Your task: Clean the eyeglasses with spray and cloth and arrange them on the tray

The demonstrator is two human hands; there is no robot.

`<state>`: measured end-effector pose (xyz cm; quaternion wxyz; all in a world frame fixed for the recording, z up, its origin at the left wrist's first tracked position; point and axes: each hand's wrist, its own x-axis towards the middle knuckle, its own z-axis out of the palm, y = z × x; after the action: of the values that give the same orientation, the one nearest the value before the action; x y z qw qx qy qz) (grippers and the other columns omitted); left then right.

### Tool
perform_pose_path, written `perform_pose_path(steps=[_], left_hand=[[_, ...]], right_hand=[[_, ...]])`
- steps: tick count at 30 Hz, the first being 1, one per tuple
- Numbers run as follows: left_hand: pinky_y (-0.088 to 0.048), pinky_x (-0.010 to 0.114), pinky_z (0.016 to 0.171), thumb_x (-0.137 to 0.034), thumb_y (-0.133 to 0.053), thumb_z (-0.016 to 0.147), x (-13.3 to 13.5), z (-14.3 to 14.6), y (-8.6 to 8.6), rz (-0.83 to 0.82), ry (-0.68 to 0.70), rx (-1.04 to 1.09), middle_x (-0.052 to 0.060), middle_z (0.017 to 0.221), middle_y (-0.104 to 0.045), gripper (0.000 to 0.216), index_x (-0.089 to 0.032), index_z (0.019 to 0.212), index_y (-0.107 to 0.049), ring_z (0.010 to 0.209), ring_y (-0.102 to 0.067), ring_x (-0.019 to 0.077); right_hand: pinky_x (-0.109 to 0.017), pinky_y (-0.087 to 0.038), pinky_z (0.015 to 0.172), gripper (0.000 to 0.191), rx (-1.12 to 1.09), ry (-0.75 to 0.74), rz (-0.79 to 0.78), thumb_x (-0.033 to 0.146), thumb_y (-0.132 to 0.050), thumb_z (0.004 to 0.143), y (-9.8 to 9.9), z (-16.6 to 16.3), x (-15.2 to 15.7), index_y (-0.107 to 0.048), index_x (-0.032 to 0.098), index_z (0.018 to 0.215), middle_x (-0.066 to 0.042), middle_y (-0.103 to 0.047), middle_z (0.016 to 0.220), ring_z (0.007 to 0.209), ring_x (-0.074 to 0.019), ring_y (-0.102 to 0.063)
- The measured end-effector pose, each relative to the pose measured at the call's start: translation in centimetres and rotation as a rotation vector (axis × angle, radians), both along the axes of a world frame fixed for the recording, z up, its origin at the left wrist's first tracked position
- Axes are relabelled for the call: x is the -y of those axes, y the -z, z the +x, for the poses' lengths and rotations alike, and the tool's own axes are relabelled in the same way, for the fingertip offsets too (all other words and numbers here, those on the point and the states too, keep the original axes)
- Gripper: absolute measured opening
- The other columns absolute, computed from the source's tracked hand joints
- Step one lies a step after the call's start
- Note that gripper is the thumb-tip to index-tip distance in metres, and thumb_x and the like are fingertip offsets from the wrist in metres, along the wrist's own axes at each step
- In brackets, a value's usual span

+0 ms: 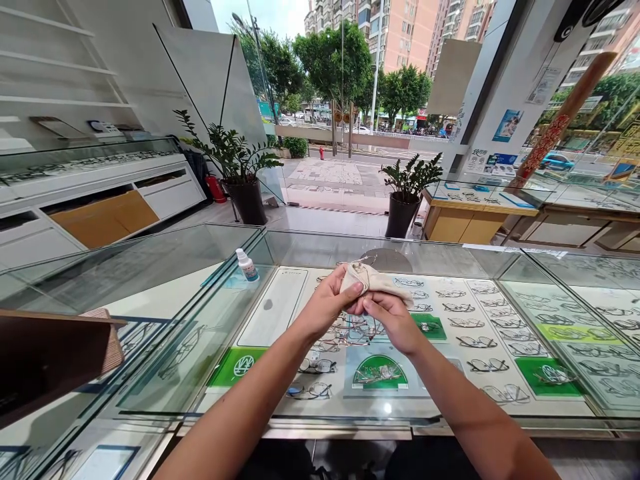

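Clamping a beige cloth [377, 281] in the fingers of left hand [331, 295] and right hand [399, 321] above the glass display case [360, 429], probably to stop its folds slipping, well right of the white bottle [247, 265].

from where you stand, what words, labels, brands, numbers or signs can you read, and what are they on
"MO", apparently: start of the lettering on the green semicircular card; rest blurred.
White bottle: label too small.
White display panel: heading too small.
Blue pillar poster: too small.
Yellow sign outside: blurred.
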<state>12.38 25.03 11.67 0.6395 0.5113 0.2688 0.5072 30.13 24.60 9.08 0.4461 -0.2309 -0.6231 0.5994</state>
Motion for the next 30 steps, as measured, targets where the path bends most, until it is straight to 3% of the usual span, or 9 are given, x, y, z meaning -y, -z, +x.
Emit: perform_pose_path(steps=[4,9,12,15,18,22,25,28,30], left_hand=[[-0.034,0.022,0.05,-0.053,-0.091,0.081,0.3,0.2,-0.1,0.022,-0.001,-0.013,-0.004,0.059,-0.061,0.05,-0.018,0.103,-0.064,0.049,-0.05,0.0082],[-0.024,0.023,0.041,-0.068,-0.08,0.086,0.7,0.5,0.2,0.035,-0.124,-0.033,-0.005,0.05,-0.056,0.051,-0.02,0.089,-0.062,0.036,-0.042,0.0084],[-0.033,0.025,0.045,-0.07,-0.073,0.092,0.5,0.2,0.0,0.049,-0.088,-0.023,-0.003,0.052,-0.058,0.052,-0.019,0.085,-0.063,0.042,-0.048,0.0103],[-0.043,0.026,0.057,-0.06,-0.083,0.088,0.4,-0.1,-0.3,0.037,-0.03,0.008,0.0,0.065,-0.065,0.046,-0.018,0.098,-0.069,0.057,-0.058,0.0123],[-0.041,0.024,0.056,-0.05,-0.092,0.081,0.4,0.2,-0.3,0.034,-0.031,0.025,-0.002,0.07,-0.066,0.052,-0.018,0.114,-0.068,0.056,-0.056,0.0102],[-0.036,0.024,0.051,-0.059,-0.083,0.088,0.4,0.8,0.3,0.073,-0.134,0.016,-0.003,0.064,-0.063,0.046,-0.018,0.1,-0.067,0.047,-0.05,0.0086],[-0.043,0.026,0.056,-0.068,-0.076,0.091,0.1,0.6,0.3,0.051,-0.143,0.018,-0.001,0.061,-0.062,0.052,-0.017,0.098,-0.069,0.053,-0.055,0.0121],[-0.049,0.028,0.064,-0.063,-0.086,0.084,-0.1,0.3,0.1,0.004,-0.078,0.022,0.001,0.07,-0.068,0.055,-0.017,0.111,-0.072,0.063,-0.061,0.0147],[-0.044,0.026,0.06,-0.055,-0.092,0.08,-0.1,0.4,0.0,0.004,-0.058,0.022,-0.001,0.069,-0.066,0.06,-0.018,0.12,-0.069,0.06,-0.058,0.0129]], right_hand=[[-0.04,-0.052,0.104,0.043,-0.003,-0.037,-0.028,0.064,-0.07,0.099,0.0,-0.2,0.5,-0.075,0.023,0.087,-0.006,-0.075,0.096,0.1,-0.024,-0.069],[-0.041,-0.052,0.107,0.045,0.052,-0.064,-0.011,0.068,-0.071,0.097,-0.8,-0.6,1.4,-0.077,0.024,0.087,-0.005,-0.076,0.1,0.103,-0.0244,-0.068],[-0.041,-0.051,0.106,0.042,0.036,-0.032,-0.009,0.064,-0.073,0.097,-0.8,-0.3,1.1,-0.08,0.024,0.086,-0.005,-0.077,0.099,0.103,-0.0248,-0.068],[-0.039,-0.05,0.101,0.036,-0.003,0.049,-0.045,0.058,-0.076,0.096,-0.3,0.1,0.4,-0.081,0.024,0.086,-0.005,-0.076,0.095,0.1,-0.0239,-0.066],[-0.04,-0.049,0.101,0.037,-0.005,0.075,-0.069,0.06,-0.077,0.095,0.1,0.2,0.1,-0.081,0.024,0.084,-0.005,-0.076,0.091,0.098,-0.0246,-0.066],[-0.042,-0.049,0.103,0.04,0.071,0.078,-0.022,0.063,-0.075,0.095,-0.1,-0.1,0.6,-0.08,0.024,0.083,-0.005,-0.075,0.093,0.1,-0.0252,-0.066],[-0.042,-0.05,0.103,0.038,0.054,0.106,-0.036,0.062,-0.077,0.094,-0.4,0.0,0.5,-0.082,0.024,0.086,-0.005,-0.077,0.095,0.1,-0.0251,-0.066],[-0.041,-0.05,0.099,0.036,0.003,0.131,-0.088,0.06,-0.078,0.092,-0.4,0.3,0.1,-0.083,0.024,0.087,-0.006,-0.078,0.095,0.097,-0.0245,-0.065],[-0.04,-0.05,0.098,0.036,-0.008,0.128,-0.098,0.059,-0.079,0.091,-0.3,0.2,0.0,-0.083,0.024,0.086,-0.006,-0.077,0.093,0.095,-0.0236,-0.063]])
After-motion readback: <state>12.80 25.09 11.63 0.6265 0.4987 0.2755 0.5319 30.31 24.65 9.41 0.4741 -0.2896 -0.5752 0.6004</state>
